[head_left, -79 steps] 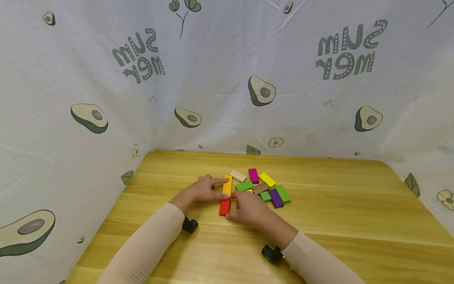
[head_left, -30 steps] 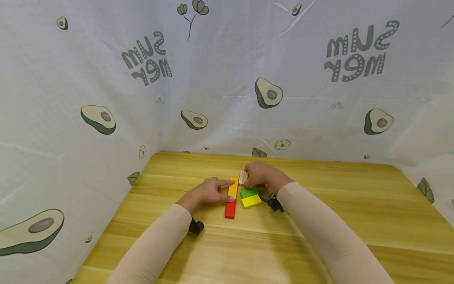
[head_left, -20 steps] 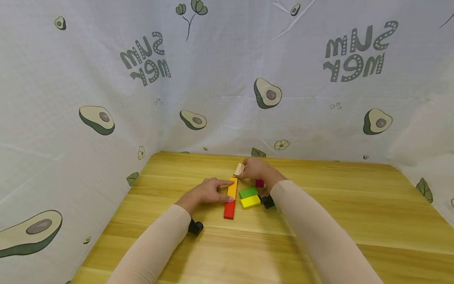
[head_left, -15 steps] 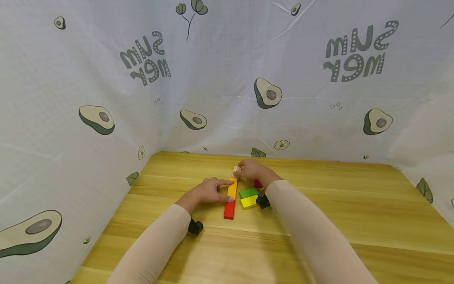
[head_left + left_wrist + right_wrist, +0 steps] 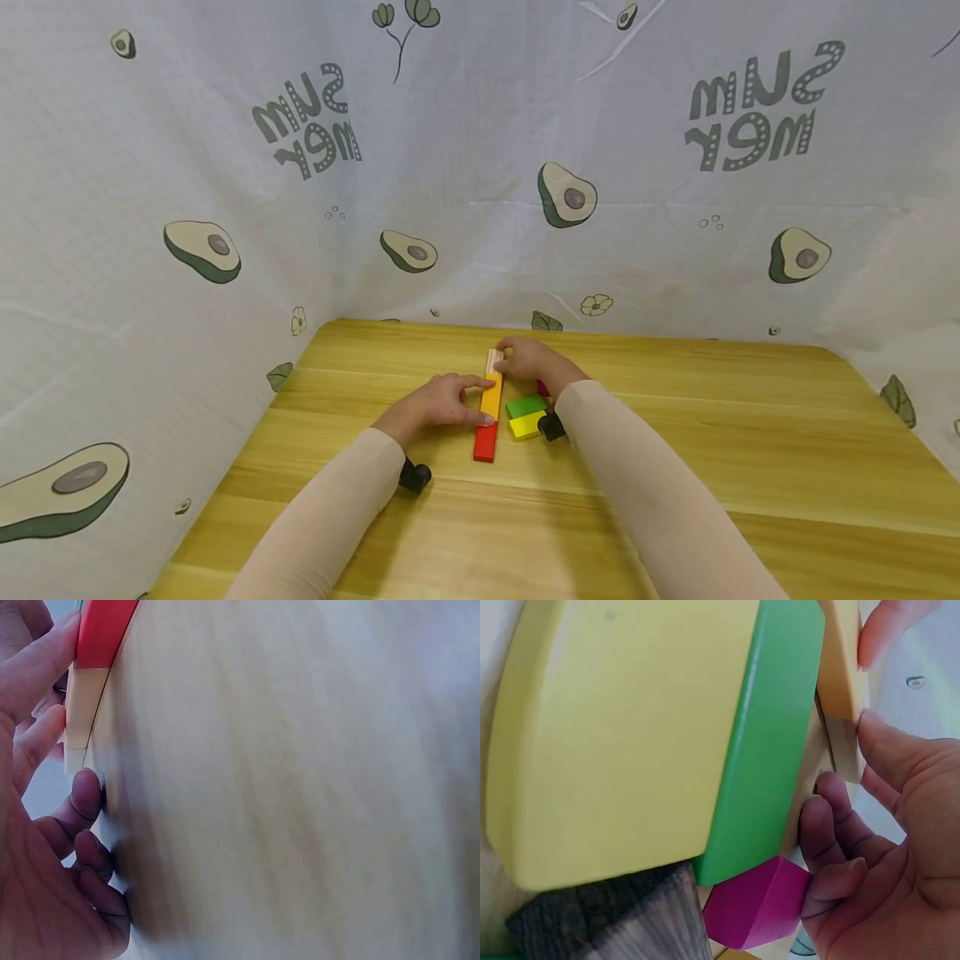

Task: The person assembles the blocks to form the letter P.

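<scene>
A red block (image 5: 484,443), an orange block (image 5: 491,402) and a plain ribbed wooden block (image 5: 492,360) lie end to end in a line on the table. My left hand (image 5: 437,402) rests at the line's left side, index fingertip and thumb spread along the orange block, the thumb near its joint with the red one. At the far end, my right hand (image 5: 529,360) pinches the plain wooden block, thumb near the joint with the orange block. In the right wrist view, that hand's other fingers are curled, near a magenta block (image 5: 754,907).
Right of the line lie a green block (image 5: 527,406) and a yellow block (image 5: 527,427), side by side. A dark brown wooden block (image 5: 615,915) shows in the right wrist view. My right forearm covers other blocks. A patterned cloth (image 5: 480,167) hangs behind the wooden table (image 5: 480,533).
My right hand has taken the plain wooden block, turned it and brought it left to the orange block's far end. The yellow block now lies against the green one. My left hand stays put.
</scene>
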Demonstrator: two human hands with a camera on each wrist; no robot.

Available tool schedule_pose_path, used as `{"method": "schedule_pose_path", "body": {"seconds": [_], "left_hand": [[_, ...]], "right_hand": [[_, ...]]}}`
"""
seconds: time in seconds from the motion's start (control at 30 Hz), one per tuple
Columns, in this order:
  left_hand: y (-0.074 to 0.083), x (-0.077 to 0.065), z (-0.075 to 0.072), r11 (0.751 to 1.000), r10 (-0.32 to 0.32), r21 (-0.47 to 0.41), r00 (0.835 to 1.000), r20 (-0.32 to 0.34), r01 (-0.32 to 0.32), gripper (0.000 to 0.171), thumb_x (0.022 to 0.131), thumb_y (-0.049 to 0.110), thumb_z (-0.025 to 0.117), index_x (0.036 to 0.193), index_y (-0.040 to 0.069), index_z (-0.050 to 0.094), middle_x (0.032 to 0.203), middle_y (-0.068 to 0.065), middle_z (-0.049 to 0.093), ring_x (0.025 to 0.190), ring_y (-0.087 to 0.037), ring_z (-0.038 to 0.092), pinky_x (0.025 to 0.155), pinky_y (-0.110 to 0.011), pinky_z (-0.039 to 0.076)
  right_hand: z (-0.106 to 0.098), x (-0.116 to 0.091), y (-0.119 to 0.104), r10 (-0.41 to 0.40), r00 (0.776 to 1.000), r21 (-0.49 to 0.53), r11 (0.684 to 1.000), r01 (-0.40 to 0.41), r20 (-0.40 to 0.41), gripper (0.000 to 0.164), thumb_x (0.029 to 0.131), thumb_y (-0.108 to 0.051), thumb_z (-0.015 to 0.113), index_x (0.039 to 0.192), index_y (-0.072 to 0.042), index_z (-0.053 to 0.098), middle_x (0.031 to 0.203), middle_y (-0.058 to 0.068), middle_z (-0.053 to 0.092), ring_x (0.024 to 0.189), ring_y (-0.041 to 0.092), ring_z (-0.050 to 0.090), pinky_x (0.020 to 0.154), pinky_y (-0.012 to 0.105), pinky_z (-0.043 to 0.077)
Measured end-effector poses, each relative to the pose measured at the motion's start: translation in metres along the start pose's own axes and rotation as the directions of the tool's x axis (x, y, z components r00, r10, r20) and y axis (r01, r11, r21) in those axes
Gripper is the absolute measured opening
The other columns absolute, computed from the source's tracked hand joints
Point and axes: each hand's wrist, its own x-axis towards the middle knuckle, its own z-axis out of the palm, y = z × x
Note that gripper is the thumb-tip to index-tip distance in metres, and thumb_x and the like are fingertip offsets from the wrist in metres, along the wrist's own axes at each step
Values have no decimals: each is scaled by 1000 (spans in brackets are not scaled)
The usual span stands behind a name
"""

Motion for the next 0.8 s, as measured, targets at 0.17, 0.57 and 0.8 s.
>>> {"method": "schedule_pose_path", "body": {"seconds": [0.17,0.57,0.8], "left_hand": [[3,2,-3,1000,1,-10,1000,24,-1,74,84,54,78,151,36,50,145,-13,56,117,-28,56,110,-50,47],[17,8,-17,992,-128,13,981,146,128,95,79,57,82,158,48,30,168,-10,32,152,-36,32,124,-62,26],[20,7,-18,988,-147,-24,978,146,152,95,78,55,84,158,46,34,168,-9,31,152,-35,33,124,-61,25]], "right_hand": [[-2,-1,0,27,1000,15,1000,-27,4,47,102,-35,61,146,-17,53,148,17,56,127,35,53,119,58,38],[-2,-1,8,-24,1000,53,998,25,-15,49,106,-28,49,153,-15,46,150,20,54,132,37,54,119,56,40],[-19,-13,32,-43,990,144,987,63,-138,46,102,-28,57,143,-7,55,134,23,61,112,34,62,96,45,56]]}}
